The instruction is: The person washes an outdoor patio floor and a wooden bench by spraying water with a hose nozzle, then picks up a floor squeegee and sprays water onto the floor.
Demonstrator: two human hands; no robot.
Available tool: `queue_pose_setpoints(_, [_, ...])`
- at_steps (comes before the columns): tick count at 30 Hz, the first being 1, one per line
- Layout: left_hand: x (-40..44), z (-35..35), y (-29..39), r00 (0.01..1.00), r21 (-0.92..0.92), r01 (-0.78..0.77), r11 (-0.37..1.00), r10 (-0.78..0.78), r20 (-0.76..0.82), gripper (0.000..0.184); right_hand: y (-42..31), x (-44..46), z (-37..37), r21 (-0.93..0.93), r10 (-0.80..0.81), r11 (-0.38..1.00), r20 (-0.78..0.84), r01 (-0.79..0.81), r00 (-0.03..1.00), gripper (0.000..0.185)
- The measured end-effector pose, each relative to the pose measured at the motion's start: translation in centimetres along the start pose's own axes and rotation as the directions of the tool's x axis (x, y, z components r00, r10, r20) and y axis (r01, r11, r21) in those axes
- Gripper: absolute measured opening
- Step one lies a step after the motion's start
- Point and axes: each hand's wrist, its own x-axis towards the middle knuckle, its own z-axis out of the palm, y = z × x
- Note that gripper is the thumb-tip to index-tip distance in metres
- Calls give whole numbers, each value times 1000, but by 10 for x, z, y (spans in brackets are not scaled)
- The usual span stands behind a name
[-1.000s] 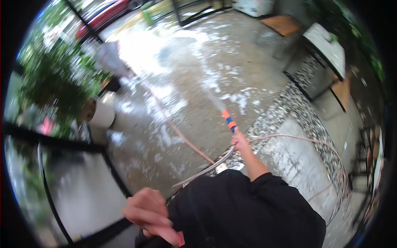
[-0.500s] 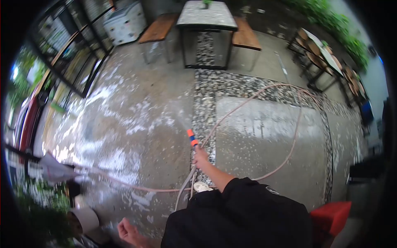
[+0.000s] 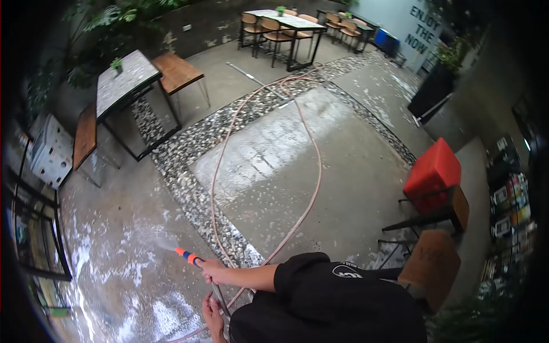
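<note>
My right hand (image 3: 212, 270) is wrapped round an orange and blue hose nozzle (image 3: 187, 255), which points to the left and sprays water onto the wet concrete floor (image 3: 123, 211). From the grip, a hose (image 3: 219, 298) runs down towards my body. Close beside that stretch of hose is my left hand (image 3: 213, 315), its fingers loosely bent and a little apart. It seems not to grip the hose, though contact is hard to make out. White foam lies in streaks over the floor at the lower left.
A pinkish hose loop (image 3: 318, 166) lies across the slab and pebble strip (image 3: 171, 154). A long pole (image 3: 249, 74) rests farther off. Tables, benches and chairs stand at the back and left. On the right are a red box-like seat (image 3: 433, 174) and a brown chair (image 3: 429, 263).
The view has swung to the right. The nozzle now points more to the left. My left hand has come from far left, where it was curled, to beside the hose under my right hand.
</note>
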Motion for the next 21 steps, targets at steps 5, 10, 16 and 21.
queue_pose_setpoints(5, [-15,16,14,992,-69,112,991,-108,70,37,15,-10,3,77,-34,996,-32,36,999,26])
queue_pose_setpoints(10, [-30,24,11,990,-192,123,974,-106,96,40,30,-12,3,-65,-86,994,-14,85,996,18])
queue_pose_setpoints(16, [-28,29,6,996,-155,-11,988,25,90,36,24,1,-3,-254,48,967,103,-20,994,25])
queue_pose_setpoints(21, [-10,43,11,1000,-159,-6,987,2,-23,37,-9,-13,-6,-221,22,975,258,37,966,27])
